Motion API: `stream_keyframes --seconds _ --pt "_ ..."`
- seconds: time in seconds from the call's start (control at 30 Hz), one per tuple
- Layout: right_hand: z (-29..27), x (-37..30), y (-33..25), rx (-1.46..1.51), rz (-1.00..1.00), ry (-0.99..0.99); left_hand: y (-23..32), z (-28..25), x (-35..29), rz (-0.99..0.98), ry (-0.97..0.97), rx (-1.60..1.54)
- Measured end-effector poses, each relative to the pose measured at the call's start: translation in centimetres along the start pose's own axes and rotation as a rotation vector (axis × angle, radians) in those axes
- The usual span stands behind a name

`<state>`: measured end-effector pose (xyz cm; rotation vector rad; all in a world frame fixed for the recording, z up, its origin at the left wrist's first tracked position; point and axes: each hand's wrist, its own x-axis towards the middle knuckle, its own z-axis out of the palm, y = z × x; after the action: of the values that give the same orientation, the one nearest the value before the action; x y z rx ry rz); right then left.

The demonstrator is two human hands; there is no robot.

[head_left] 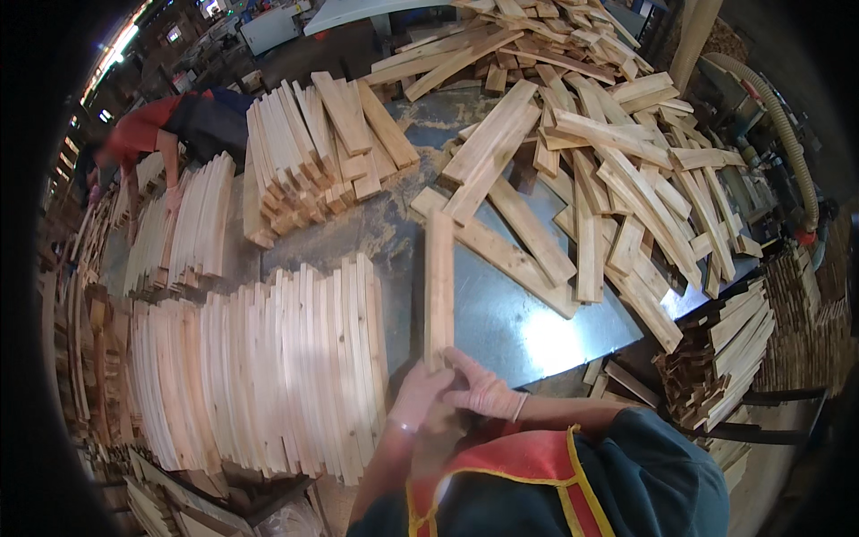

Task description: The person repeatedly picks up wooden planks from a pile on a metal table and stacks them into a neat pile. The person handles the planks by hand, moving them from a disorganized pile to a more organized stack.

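A pale wooden board (439,286) points away from me, its near end between my two gloved hands. My left hand (420,395) is closed round that near end from the left. From the right, my right hand (483,387) grips the same end, its fingers at the board's edge. To the left of the board stands a long row of similar boards (277,367), set on edge side by side. A metal tabletop (510,336) shows to the right of the held board.
Loose boards (617,170) lie in a jumbled heap at the far right. Another stack (313,143) sits beyond the row. At far left a person in a red shirt (143,130) bends over more boards. A ribbed hose (787,134) hangs on the right, above stacked boards (734,349).
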<state>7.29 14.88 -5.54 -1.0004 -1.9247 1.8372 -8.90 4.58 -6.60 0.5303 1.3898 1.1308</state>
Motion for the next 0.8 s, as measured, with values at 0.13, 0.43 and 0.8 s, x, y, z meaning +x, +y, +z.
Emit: stream_keyframes --seconds 0.13,0.43,0.8 --pt "-8.3 8.2 3.9 -0.656 -0.336 0.304 -5.8 -0.9 0.3 -0.150 0.305 0.391" --pt "-25.2 19.2 2.9 -0.803 0.423 0.416 -4.3 -0.8 -6.1 -0.175 0.842 1.581" --pt "-26.5 17.6 5.9 -0.092 -0.233 0.265 -4.1 7.0 7.8 -0.112 0.181 0.040"
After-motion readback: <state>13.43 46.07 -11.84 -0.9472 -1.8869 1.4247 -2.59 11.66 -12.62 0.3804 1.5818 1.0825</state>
